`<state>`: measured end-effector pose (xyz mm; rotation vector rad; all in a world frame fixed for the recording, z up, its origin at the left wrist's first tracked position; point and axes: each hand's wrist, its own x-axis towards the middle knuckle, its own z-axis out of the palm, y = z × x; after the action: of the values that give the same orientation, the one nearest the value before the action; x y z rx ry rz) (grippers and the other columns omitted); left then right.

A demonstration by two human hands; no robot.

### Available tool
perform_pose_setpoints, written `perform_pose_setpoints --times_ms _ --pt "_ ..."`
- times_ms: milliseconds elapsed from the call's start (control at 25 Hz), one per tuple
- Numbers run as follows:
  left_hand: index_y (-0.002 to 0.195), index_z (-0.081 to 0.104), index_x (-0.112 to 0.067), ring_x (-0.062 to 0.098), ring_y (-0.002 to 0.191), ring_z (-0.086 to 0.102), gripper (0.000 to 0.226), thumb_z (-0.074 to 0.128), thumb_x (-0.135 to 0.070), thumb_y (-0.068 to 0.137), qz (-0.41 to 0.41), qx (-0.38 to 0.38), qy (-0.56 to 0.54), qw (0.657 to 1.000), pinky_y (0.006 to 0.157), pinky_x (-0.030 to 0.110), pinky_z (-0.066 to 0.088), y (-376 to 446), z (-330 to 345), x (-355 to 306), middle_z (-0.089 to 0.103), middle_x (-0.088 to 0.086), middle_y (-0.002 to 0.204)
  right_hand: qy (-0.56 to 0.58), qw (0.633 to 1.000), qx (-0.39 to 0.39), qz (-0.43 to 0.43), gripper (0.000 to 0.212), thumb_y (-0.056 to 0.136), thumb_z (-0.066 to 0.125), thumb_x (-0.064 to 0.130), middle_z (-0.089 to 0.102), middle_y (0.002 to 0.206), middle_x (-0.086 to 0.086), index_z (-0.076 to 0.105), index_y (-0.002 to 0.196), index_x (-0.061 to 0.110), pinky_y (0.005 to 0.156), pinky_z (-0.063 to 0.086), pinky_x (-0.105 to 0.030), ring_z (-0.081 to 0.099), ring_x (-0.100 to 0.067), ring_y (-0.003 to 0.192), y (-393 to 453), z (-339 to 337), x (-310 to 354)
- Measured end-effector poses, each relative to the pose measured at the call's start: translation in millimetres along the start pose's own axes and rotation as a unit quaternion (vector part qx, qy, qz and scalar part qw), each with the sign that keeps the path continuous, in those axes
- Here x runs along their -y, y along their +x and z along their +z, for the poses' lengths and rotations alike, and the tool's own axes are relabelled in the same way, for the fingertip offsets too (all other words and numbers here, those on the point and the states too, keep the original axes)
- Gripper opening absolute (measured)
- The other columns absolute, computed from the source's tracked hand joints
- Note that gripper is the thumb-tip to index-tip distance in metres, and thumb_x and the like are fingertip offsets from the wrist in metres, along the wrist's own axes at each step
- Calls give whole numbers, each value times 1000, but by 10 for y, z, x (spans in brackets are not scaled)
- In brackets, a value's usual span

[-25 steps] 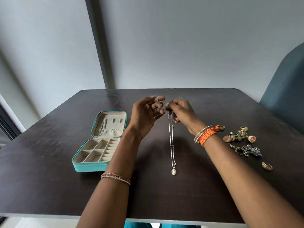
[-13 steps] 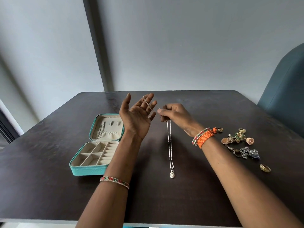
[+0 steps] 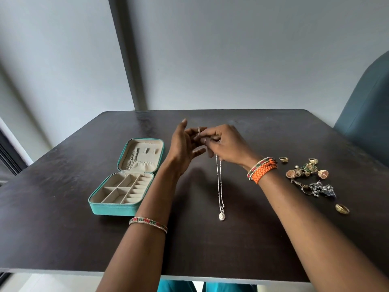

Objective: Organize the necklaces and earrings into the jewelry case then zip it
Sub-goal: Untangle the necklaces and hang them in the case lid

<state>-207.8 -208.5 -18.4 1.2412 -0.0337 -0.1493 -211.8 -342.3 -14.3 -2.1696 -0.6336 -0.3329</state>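
Pinching grip: right hand holds the upper end of the silver necklace between curled fingers, raised above the counter. Left hand stands just beside it, palm turned toward the right hand, fingers loosely spread and mostly straight; a loop of chain shows at its fingertips, but whether those fingers grasp it I cannot tell.

Necklace hangs doubled and straight down between the two forearms, its oval pendant at the lower end, low over the dark counter; contact with the surface cannot be judged.

Jewelry case, teal, lies open to the left of the left forearm. Lid is propped back, with a thin chain hanging in its beige lining. Base tray shows divided compartments and ring rolls.

To the right of the right wrist, a loose pile of earrings and rings sits on the counter, with one gold ring apart toward the near side.

Both forearms reach in from the near edge, converging at mid-counter. Beaded bangle on left forearm; orange braided band on right wrist. Teal chair back at far right.
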Motion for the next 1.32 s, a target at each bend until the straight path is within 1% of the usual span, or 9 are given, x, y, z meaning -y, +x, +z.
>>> perform_pose_setpoints --times_ms 200,360,440,600,720,840,1000,1200,1320 --pt "76 52 -9 12 53 45 55 20 -47 99 -19 64 44 997 59 28 35 -51 80 25 51 2 61 46 996 -80 21 8 86 67 18 72 75 0 73 84 13 68 54 -28 65 -5 69 52 -126 -120" --pt "76 56 -6 9 41 34 59 28 -55 93 -39 105 -21 994 53 25 27 -89 66 38 47 0 54 112 986 -106 59 7 87 68 19 68 75 -1 69 83 13 47 43 -17 60 -4 54 32 -154 -126" --pt "83 59 -6 8 40 29 61 29 -58 91 -29 124 -35 991 49 25 22 -92 48 27 49 1 60 139 979 -122 83 9 88 66 21 71 83 -3 69 87 13 42 43 -19 68 -9 62 23 -147 -138" --pt "94 62 -7 6 40 31 69 25 -65 90 -27 134 -15 991 42 21 14 -93 48 8 62 1 71 147 974 -145 97 13 92 59 22 72 88 -8 70 94 15 51 49 -23 69 -20 85 46 -143 -222" --pt "96 59 -7 5 41 32 72 21 -68 89 -28 120 12 992 38 18 15 -99 44 -5 64 0 72 152 978 -114 82 16 91 58 12 72 91 -4 72 93 17 64 49 -22 67 -12 88 59 -161 -218" --pt "91 58 -8 7 43 33 72 17 -68 91 -18 78 70 994 40 18 14 -84 28 5 65 2 72 53 997 -48 24 18 84 62 7 67 101 4 75 87 20 78 42 -20 58 -7 98 53 -179 -154" --pt "87 63 -11 8 50 43 77 13 -70 91 -5 26 178 984 42 19 19 -49 -25 49 69 6 79 -165 986 -1 -27 16 82 68 20 57 122 6 74 94 28 92 40 -36 42 -14 118 47 -166 -155" --pt "81 62 -10 8 46 45 79 12 -70 90 -26 25 224 974 41 18 23 -34 -46 68 71 6 75 -263 963 23 -63 15 84 66 21 53 129 3 72 98 22 94 38 -39 40 -19 122 19 -133 -95" --pt "74 62 -13 7 40 38 72 18 -66 93 -41 20 246 968 39 18 22 -74 -6 87 64 3 60 -343 935 34 -78 13 86 64 23 54 123 2 71 97 22 92 34 -39 41 -20 121 23 -133 -23"
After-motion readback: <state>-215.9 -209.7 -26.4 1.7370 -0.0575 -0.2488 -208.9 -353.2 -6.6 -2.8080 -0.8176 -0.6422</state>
